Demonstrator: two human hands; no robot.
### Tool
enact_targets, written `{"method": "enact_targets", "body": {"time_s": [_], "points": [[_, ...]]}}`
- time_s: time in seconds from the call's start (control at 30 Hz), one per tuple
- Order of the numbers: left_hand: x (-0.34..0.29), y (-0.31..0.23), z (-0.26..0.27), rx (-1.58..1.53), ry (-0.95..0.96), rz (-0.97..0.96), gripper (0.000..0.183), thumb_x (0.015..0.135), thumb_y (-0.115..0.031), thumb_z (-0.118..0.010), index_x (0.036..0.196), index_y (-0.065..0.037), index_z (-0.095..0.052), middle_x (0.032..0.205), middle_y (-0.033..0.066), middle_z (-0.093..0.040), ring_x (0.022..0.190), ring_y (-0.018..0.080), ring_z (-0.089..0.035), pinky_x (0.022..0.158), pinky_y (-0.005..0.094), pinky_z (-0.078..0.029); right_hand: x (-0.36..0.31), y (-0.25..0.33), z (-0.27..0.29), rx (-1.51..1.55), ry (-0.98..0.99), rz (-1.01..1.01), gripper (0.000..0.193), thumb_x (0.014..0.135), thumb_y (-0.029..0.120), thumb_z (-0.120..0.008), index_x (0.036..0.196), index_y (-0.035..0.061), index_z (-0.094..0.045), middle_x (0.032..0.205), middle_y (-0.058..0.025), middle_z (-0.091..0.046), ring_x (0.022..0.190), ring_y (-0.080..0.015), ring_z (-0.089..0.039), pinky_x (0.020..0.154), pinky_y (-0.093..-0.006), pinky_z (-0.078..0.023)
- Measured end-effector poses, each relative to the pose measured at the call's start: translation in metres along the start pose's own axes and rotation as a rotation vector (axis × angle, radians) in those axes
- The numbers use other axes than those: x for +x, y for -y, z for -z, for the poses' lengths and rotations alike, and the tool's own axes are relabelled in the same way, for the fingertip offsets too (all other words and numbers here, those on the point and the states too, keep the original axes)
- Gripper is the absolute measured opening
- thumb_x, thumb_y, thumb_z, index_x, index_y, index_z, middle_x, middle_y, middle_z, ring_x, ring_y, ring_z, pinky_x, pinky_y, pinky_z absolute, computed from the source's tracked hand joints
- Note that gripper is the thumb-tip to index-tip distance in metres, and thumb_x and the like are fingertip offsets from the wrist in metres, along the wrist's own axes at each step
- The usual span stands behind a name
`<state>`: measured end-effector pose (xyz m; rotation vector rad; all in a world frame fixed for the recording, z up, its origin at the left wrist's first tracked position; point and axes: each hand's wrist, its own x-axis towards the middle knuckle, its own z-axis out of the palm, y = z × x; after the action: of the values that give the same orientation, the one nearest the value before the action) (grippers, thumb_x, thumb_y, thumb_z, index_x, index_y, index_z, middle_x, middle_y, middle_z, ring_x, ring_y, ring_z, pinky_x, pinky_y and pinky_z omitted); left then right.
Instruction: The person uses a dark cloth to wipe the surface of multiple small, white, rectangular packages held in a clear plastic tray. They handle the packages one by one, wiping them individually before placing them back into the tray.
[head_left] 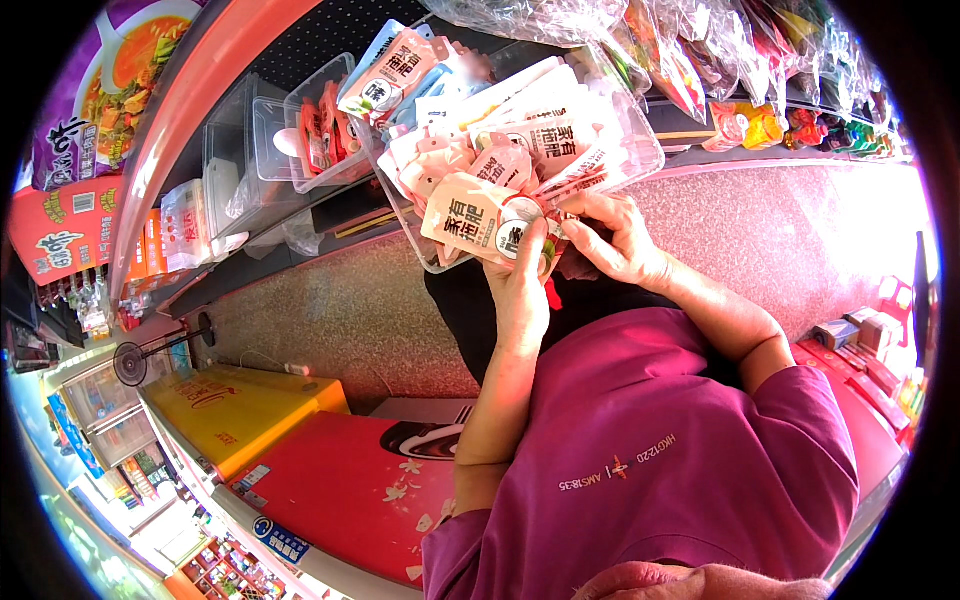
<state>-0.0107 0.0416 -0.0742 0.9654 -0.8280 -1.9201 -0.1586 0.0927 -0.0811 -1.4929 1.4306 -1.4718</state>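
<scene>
My left hand [522, 290] is closed on a cream snack packet [462, 216] with dark print and a round picture, thumb lying on its front. At the packet's right end, my right hand [618, 245] pinches its edge, with thumb and fingers close together. What lies under the right fingertips is partly hidden. Just behind the hands, a clear plastic bin [648, 155] holds a heap of similar pink and white packets [550, 140], with some blue ones [440, 80] toward its far left.
Left of the bin, a smaller clear tub [340, 180] contains red packets. Bagged goods [690, 60] hang over the shelf at the far right. Below the shelf are a yellow box [240, 405] and a red chest top [340, 480]. A fan [130, 363] stands at the left.
</scene>
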Motion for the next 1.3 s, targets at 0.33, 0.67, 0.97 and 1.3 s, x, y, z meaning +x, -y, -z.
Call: {"method": "enact_targets", "body": {"time_s": [0.33, 0.67, 0.97, 1.3], "points": [[0.000, 0.001, -0.002, 0.010, -0.024, -0.019, 0.021, 0.089, -0.007, -0.066, 0.109, -0.011, -0.060, 0.101, 0.0005, -0.064, 0.090, 0.0101, -0.062, 0.077, 0.0270, -0.051, -0.001, -0.004, -0.002, 0.003, -0.019, 0.044, 0.019, 0.093, 0.012, -0.056, 0.106, -0.0007, -0.062, 0.076, -0.0112, -0.065, 0.066, -0.0174, -0.065, 0.062, -0.0308, -0.051], [-0.001, 0.001, -0.005, -0.006, -0.044, -0.034, 0.016, 0.089, -0.007, -0.068, 0.104, -0.006, -0.062, 0.095, -0.0015, -0.063, 0.078, 0.0037, -0.058, 0.066, 0.0190, -0.046, 0.000, 0.000, 0.000, 0.014, -0.002, 0.043, 0.018, 0.091, 0.011, -0.057, 0.104, -0.0002, -0.062, 0.080, -0.0122, -0.067, 0.073, -0.0243, -0.068, 0.068, -0.0340, -0.052], [-0.004, 0.001, -0.007, 0.030, -0.051, -0.037, 0.020, 0.088, -0.007, -0.068, 0.107, -0.007, -0.060, 0.096, -0.0006, -0.063, 0.082, 0.0058, -0.059, 0.069, 0.0213, -0.047, -0.004, -0.005, 0.000, 0.025, -0.016, 0.050, 0.016, 0.090, 0.011, -0.058, 0.101, 0.0008, -0.063, 0.079, -0.0124, -0.066, 0.071, -0.0267, -0.067, 0.066, -0.0349, -0.052], [-0.008, 0.003, -0.006, 0.062, -0.070, -0.011, 0.026, 0.088, -0.007, -0.066, 0.113, -0.007, -0.058, 0.107, 0.0030, -0.062, 0.097, 0.0123, -0.061, 0.083, 0.0282, -0.050, -0.007, -0.008, -0.002, 0.046, -0.042, 0.085, 0.015, 0.090, 0.012, -0.060, 0.100, 0.0006, -0.063, 0.081, -0.0130, -0.067, 0.073, -0.0283, -0.067, 0.066, -0.0350, -0.052]]}}
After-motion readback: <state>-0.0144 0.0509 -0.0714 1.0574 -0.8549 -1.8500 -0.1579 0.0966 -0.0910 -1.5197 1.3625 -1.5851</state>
